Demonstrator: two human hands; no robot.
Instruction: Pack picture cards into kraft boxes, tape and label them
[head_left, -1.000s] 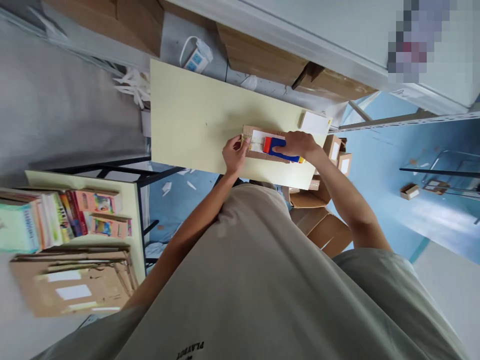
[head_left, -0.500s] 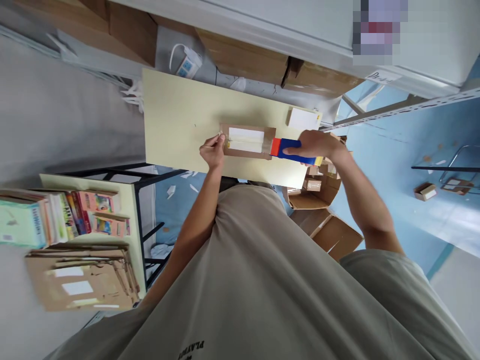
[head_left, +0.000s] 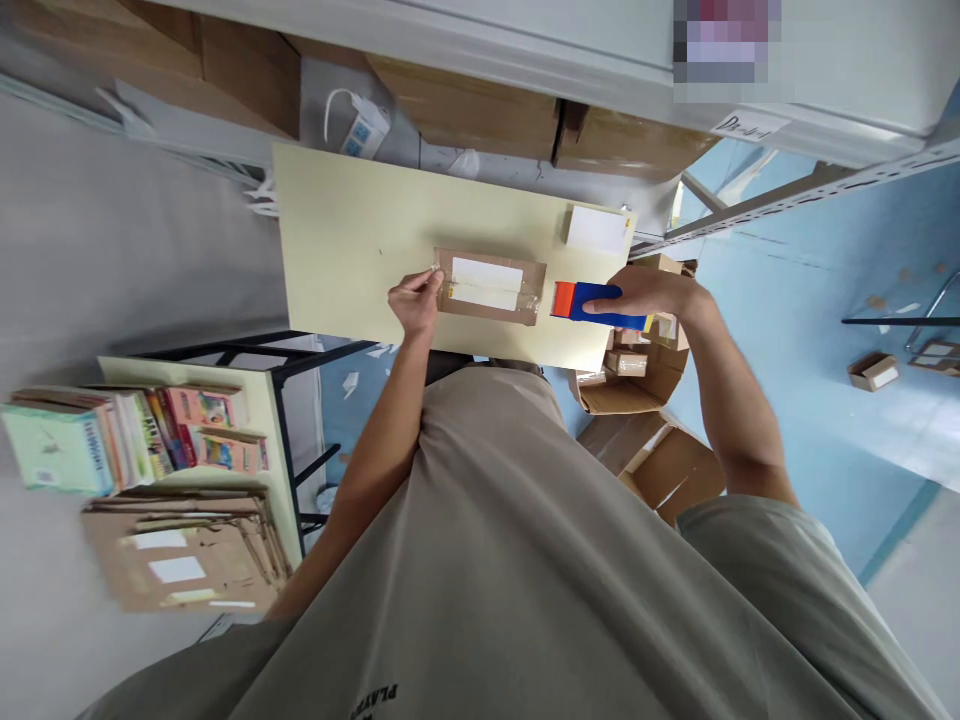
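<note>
A small brown cardboard box (head_left: pixel 487 308) with a white label (head_left: pixel 486 283) lies on the pale yellow tabletop. Clear tape shines across the label and at the box's right end. My left hand (head_left: pixel 414 303) is closed in a pinch on the box's left end, with a small shiny bit, seemingly tape, at the fingertips. In my right hand (head_left: pixel 651 292) is a blue and red tape dispenser (head_left: pixel 596 302), gripped from above. Its red front faces the box's right end, a small gap away. A second white-topped box (head_left: pixel 598 229) sits at the table's far right corner.
Large cartons (head_left: pixel 472 110) and a power strip (head_left: pixel 365 128) stand behind the table (head_left: pixel 337 230). Below its right end is an open carton (head_left: pixel 630 395) holding small boxes. At left, a lower shelf bears books (head_left: pixel 142 430) and a stack of flattened cardboard (head_left: pixel 180 555).
My right hand has drawn the tape dispenser rightward, off the box's right end, leaving a gap. My left hand stays at the left end. The whole view has shifted slightly.
</note>
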